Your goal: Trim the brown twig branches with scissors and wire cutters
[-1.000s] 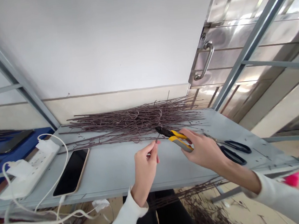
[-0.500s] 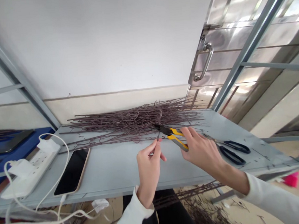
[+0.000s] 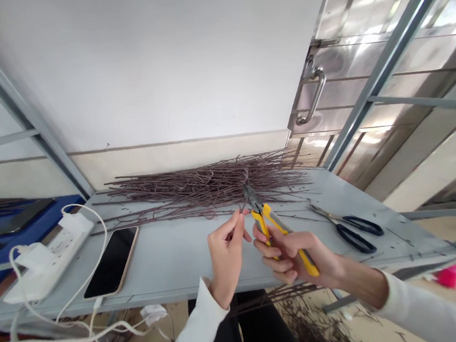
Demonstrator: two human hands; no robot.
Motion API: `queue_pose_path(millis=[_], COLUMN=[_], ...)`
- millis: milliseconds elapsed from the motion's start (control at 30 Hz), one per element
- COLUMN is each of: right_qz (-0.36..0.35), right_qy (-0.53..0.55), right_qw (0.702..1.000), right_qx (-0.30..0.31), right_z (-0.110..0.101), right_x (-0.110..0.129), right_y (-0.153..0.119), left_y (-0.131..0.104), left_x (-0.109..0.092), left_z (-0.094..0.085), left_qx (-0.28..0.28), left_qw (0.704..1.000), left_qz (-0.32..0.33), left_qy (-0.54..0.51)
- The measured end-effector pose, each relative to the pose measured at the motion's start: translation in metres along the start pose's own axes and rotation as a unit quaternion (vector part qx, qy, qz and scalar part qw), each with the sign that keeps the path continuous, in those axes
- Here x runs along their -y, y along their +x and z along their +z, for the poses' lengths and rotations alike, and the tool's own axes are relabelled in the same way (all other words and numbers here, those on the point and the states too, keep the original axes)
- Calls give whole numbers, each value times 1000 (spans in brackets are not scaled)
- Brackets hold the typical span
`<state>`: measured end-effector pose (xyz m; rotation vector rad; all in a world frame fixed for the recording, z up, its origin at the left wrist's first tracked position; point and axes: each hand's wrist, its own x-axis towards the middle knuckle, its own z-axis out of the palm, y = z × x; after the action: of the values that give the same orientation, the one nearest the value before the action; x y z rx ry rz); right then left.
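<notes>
"Pinching with the left hand, yes?"

"Yep. Thumb and forefinger closed on a thin dark twig, just below the pliers' head. Other fingers loosely curled."

"Right hand?"

"Wrapped round the pliers, yellow and grey handles, dark metal head. Fingers on the near handle, the other handle crossing the palm, its end showing past the thumb. Handles spread."

"Jaws?"

"Pointing up and away, toward the twig pile. Too small to tell how far open, or if they touch the twig."

"Where's the pile?"

"Lying lengthwise along the back of the grey-blue shelf, by the wall. Few loose strands in front of it."

"Right side?"

"Scissors, dark-handled, flat on the shelf past the right hand, handles apart, tips toward the pile. Small dark bits scattered beside them."

"Left side?"

"Phone, dark screen up, plugged into a white cable at its near end. White power strip further left, two white plugs in it. Blue surface beyond."

"Below?"

"More twigs on the floor. Person's dark-clad legs under the shelf edge. White sleeves on both arms."

"Back right?"

"Shiny metal door with a curved handle. Next."
</notes>
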<state>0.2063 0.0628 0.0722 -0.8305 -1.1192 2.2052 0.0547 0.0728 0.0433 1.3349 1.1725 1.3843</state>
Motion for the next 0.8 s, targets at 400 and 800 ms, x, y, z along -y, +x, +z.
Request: queue_pose_path(millis=[400,800], right_qz=[-127,-242], right_qy=[-297,-604], right_qw=[946,738], right_qx=[-30,-181], right_z=[-42,-45], right_x=[14,28], right_y=[4,3], left_y=[-2,2], left_x=[-16,-16], left_z=[-12,-12], left_qx=[120,122], left_qw=[987,985], left_qz=[-53,-77], left_qy=[-90,-98])
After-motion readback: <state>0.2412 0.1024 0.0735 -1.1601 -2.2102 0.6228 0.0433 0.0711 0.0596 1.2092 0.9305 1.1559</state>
